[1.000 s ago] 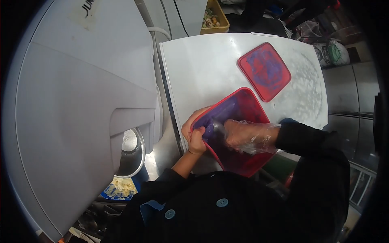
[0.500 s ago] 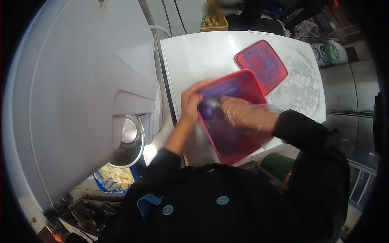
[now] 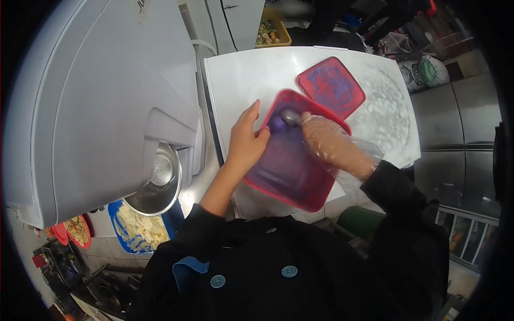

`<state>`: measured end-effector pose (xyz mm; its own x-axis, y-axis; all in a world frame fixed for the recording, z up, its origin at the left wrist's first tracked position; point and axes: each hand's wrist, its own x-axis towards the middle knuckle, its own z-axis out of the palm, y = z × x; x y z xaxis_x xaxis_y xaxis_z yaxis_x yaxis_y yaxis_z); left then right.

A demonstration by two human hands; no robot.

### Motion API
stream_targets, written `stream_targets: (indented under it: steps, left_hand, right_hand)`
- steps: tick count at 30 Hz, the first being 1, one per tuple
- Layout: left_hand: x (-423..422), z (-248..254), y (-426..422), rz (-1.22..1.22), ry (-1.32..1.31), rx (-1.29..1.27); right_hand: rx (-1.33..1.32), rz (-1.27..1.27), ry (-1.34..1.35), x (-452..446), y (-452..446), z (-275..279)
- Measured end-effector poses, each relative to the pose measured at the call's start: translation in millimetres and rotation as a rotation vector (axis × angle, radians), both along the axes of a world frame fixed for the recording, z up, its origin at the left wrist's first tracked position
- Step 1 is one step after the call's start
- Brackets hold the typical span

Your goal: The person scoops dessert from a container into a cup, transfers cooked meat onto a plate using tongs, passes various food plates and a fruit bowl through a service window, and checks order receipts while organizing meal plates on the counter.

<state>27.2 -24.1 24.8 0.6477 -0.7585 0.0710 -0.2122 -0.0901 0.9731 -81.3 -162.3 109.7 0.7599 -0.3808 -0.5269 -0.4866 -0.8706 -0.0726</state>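
Clearly, the red tub (image 3: 289, 171) lies beneath the gloved right hand (image 3: 325, 140).

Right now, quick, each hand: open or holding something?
Left hand: open, at the rim of the red rectangular plastic tub.
Right hand: closed, holding a grey metal spoon.

Bright on the white tabletop (image 3: 241, 72), dimmer behind, with fisheye bowing and black corners

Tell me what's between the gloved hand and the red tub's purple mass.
In the head view, a rounded metal utensil lies between the right hand and purple mass.
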Motion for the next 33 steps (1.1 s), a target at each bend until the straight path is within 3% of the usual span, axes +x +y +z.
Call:
stream_targets:
  steps: [2, 3, 4, 7, 12, 14, 15, 17, 18, 20, 21, 23, 24, 26, 30, 32, 33]
  left_hand:
    - [-9, 14, 17, 0.048, 0.065, 0.088]
    - [-13, 16, 29, 0.008, -0.094, 0.11]
    - [-21, 12, 39, 0.008, -0.093, 0.11]
    - [-40, 0, 57, 0.063, 0.442, -0.107]
    - [-41, -10, 60, 0.053, 0.474, -0.21]
    - [-41, -10, 60, 0.074, 0.461, -0.208]
    - [-42, -11, 60, 0.096, 0.46, -0.214]
    - [-43, -9, 57, 0.123, 0.422, -0.222]
    - [-44, -10, 56, 0.12, 0.42, -0.224]
    - [-45, -12, 56, 0.112, 0.38, -0.235]
    - [-44, -12, 57, 0.116, 0.381, -0.236]
    - [-44, -12, 56, 0.104, 0.379, -0.228]
    - [-44, -13, 55, 0.109, 0.378, -0.231]
    - [-46, -16, 54, 0.11, 0.391, -0.257]
    - [-47, -13, 53, 0.114, 0.421, -0.27]
    - [-47, -10, 52, 0.114, 0.408, -0.265]
    - [-47, -9, 52, 0.116, 0.403, -0.274]
  right_hand:
    - [-0.06, -0.014, -0.03, 0, -6, -14]
    - [-0.062, -0.011, -0.03, 2, -5, -15]
    - [-0.061, -0.077, -0.003, 3, -3, -16]
    - [-0.03, -0.128, 0.118, 14, 2, -8]
    - [0.027, -0.09, 0.197, 11, -5, -36]
    - [0.046, 0.061, -0.123, -3, -9, -40]
    - [0.049, 0.058, -0.126, -5, -12, -44]
    - [-0.014, 0.394, -0.08, -6, -19, -51]
    - [-0.018, 0.391, -0.081, 0, -17, -40]
    - [-0.311, 1.266, 0.335, 14, -9, -8]
    - [-0.311, 1.271, 0.336, 11, -10, -14]
    - [-0.637, 1.336, -0.032, -1, -16, -31]
    - [-0.639, 1.341, -0.032, 1, -16, -29]
    - [-0.23, 1.136, -0.058, 8, -17, -23]
    - [-0.115, 1.164, -0.098, 5, -30, -48]
    - [0.26, 0.562, 0.095, 6, -31, -53]
    - [0.251, 0.567, 0.093, 13, -28, -49]
